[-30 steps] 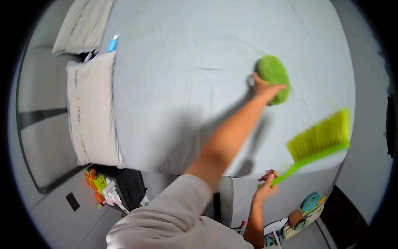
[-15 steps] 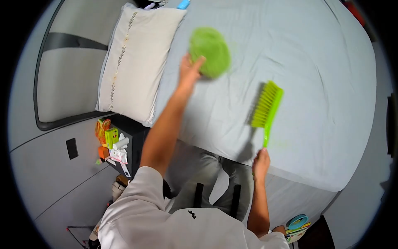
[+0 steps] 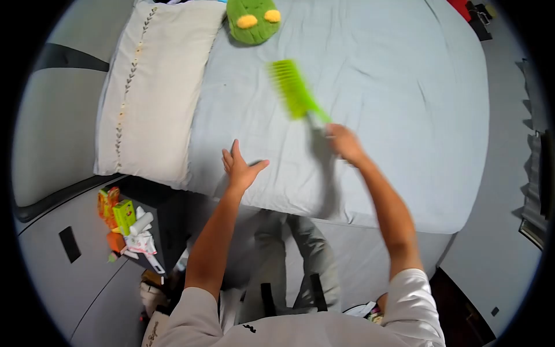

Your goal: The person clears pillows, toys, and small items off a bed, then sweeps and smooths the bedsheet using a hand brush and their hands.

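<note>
My right hand [image 3: 344,143] is closed around the handle of a bright green bed brush [image 3: 293,89]. The brush hangs over the sheet with its bristles toward the left, slightly blurred. My left hand [image 3: 240,166] is empty, thumb and fingers spread, low over the near left part of the bed sheet [image 3: 393,115]. A round green plush toy [image 3: 253,23] with two yellow patches lies on the sheet beside the far end of the pillow, apart from both hands.
A white pillow [image 3: 159,87] with an embroidered strip lies along the left against the headboard [image 3: 58,115]. A dark nightstand [image 3: 165,214] at lower left holds a green box [image 3: 124,216], a white roll and packets. A wall runs along the right.
My left hand has let go of the plush toy and drawn back toward me. My right hand has carried the brush forward and left over the sheet. The view has shifted.
</note>
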Demonstrator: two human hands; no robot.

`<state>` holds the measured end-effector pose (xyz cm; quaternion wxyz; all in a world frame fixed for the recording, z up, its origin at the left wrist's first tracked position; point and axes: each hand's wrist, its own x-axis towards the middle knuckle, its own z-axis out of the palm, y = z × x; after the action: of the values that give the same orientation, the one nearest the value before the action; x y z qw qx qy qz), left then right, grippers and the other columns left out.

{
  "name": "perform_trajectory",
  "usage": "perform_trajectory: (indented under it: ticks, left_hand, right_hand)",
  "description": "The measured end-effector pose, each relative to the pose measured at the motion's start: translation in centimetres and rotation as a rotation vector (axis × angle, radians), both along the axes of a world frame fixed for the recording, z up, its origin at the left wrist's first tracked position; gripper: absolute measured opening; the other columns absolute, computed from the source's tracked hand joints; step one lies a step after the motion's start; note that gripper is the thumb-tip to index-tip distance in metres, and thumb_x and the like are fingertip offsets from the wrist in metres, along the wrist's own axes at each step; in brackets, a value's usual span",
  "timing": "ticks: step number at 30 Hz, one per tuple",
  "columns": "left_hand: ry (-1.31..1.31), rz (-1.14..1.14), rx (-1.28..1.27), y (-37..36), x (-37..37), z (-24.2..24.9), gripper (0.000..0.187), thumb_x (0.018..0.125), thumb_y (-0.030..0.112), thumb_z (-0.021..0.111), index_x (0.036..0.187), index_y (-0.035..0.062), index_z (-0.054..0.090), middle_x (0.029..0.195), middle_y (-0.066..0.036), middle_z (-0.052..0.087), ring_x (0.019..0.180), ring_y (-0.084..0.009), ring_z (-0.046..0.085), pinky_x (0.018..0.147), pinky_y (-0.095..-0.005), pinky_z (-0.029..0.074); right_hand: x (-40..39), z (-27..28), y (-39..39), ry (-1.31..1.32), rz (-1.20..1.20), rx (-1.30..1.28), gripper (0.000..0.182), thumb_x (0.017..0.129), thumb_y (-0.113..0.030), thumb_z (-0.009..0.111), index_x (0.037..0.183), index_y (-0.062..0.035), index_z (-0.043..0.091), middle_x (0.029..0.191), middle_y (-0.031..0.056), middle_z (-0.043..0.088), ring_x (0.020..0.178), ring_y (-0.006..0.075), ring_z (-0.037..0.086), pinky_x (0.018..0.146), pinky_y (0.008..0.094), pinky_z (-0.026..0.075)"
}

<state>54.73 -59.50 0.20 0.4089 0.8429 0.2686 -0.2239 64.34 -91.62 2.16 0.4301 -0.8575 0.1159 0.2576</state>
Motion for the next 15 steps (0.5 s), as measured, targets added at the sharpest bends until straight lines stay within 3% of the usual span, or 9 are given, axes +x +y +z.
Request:
perform_trajectory:
  ticks: [2,4,5,7,11,13,15]
  left_hand:
    - [0.204,0.065,-0.028,-2.6,3.1,2.7,0.136,0.066,0.05,0.089,0.157,0.0183,-0.007,0.152,-0.037,-0.024,0.141,-0.0552,-0.022,0.113,-0.0674,0.0]
    - [0.331,0.045,-0.006,-4.2,3.9,2.5,0.145,0.064,0.051,0.089,0.155,0.0212,-0.019,0.147,-0.037,-0.036,0.136,-0.056,-0.034,0.109,-0.0715,-0.005]
    - [0.354,-0.006,0.037,-4.5,3.8,1.6,0.148,0.064,0.051,0.089,0.153,0.0217,-0.025,0.144,-0.037,-0.041,0.134,-0.0559,-0.038,0.107,-0.0728,-0.008]
    - [0.392,-0.045,0.092,-4.6,3.5,0.5,0.152,0.064,0.051,0.09,0.149,0.0237,-0.033,0.141,-0.036,-0.046,0.13,-0.0552,-0.043,0.105,-0.0738,-0.011]
    - [0.406,-0.049,0.113,-5.1,3.7,-0.7,0.155,0.062,0.052,0.09,0.147,0.0265,-0.037,0.138,-0.037,-0.048,0.128,-0.055,-0.046,0.104,-0.0735,-0.013]
    - [0.332,-0.057,0.153,-5.3,3.4,-0.7,0.151,0.063,0.052,0.089,0.15,0.0251,-0.031,0.141,-0.037,-0.044,0.13,-0.0565,-0.042,0.104,-0.0745,-0.012]
    - [0.199,-0.065,0.208,-5.9,2.0,-0.4,0.143,0.066,0.052,0.087,0.156,0.0224,-0.02,0.15,-0.035,-0.036,0.135,-0.0582,-0.035,0.105,-0.0759,-0.009]
  right_hand:
    - [0.5,1.3,-12.7,0.054,-0.363,0.005,0.043,0.101,-0.049,0.043,0.098,-0.0083,0.058,0.064,-0.0006,0.051,0.045,0.0088,0.039,0.037,0.0276,0.034]
    - [0.2,1.4,-24.7,-0.062,-0.565,-0.518,0.047,0.102,-0.051,0.04,0.077,-0.013,0.051,0.054,-0.0015,0.038,0.041,0.0119,0.036,0.035,0.0287,0.031]
    - [0.1,1.4,-29.5,-0.052,-0.792,-0.407,0.048,0.102,-0.051,0.042,0.07,-0.015,0.045,0.051,-0.001,0.035,0.038,0.0134,0.033,0.034,0.0293,0.029]
    - [0.0,5.2,-30.9,-0.079,-1.246,-0.181,0.045,0.102,-0.049,0.043,0.071,-0.0154,0.043,0.05,-0.0019,0.035,0.037,0.0119,0.032,0.033,0.0291,0.028]
    - [-5.7,9.4,-22.0,-0.296,-0.669,-0.385,0.042,0.104,-0.045,0.042,0.077,-0.0134,0.047,0.054,-0.0039,0.039,0.041,0.008,0.035,0.035,0.027,0.032]
    - [-9.6,8.1,-14.4,-0.232,-0.522,-0.196,0.034,0.105,-0.037,0.043,0.087,-0.0118,0.058,0.056,-0.0031,0.043,0.046,0.0066,0.04,0.04,0.0267,0.035]
    - [-13.2,5.4,-5.8,-0.228,-0.231,-0.057,0.035,0.104,-0.034,0.045,0.102,-0.0047,0.063,0.062,0.0058,0.056,0.054,0.0172,0.055,0.049,0.0375,0.044]
